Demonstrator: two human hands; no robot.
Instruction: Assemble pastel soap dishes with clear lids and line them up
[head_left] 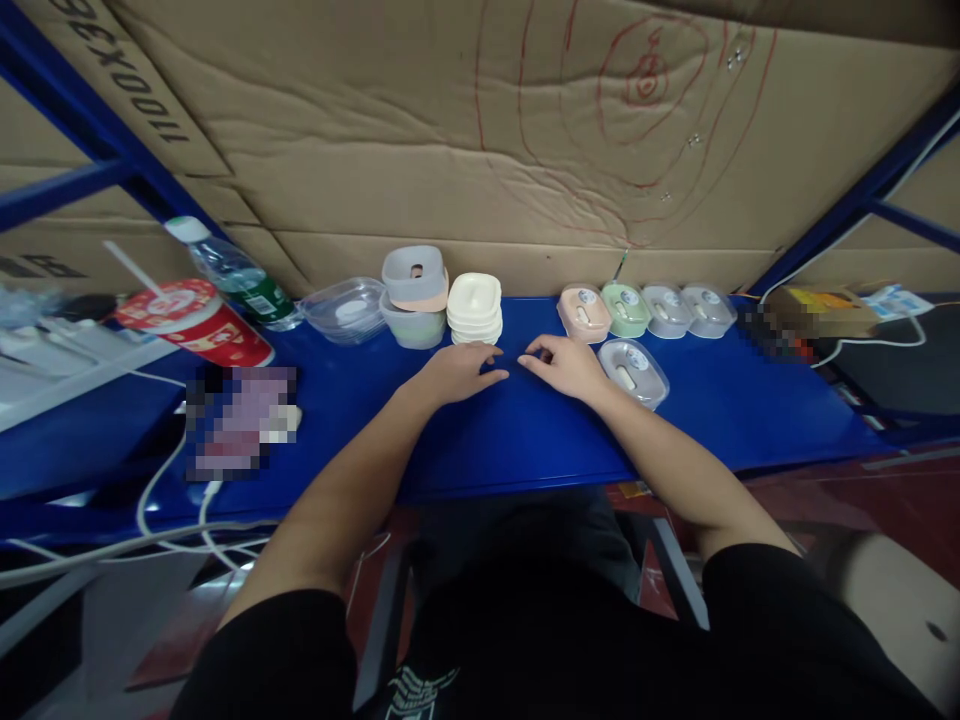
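My left hand (466,373) rests over the blue table with its fingers apart and nothing in it. Just behind it is a stack of cream lids (475,305). Facing it, my right hand (559,366) is also empty, its fingers curved but apart. A clear lidded container (643,375) sits beside my right hand. Behind it stand a pink lidded container (583,308), a green one (627,306) and two greyish ones in a row. Left of the cream lids, a grey and a peach tub (414,280) are piled on a translucent tub (415,330).
Clear plastic trays or lids (346,312) lie left of the tubs. A green-labelled bottle (244,275) and a red cup with a straw (206,320) lean at the left. White cables (206,510) run along the front left. Cardboard (360,130) walls the back.
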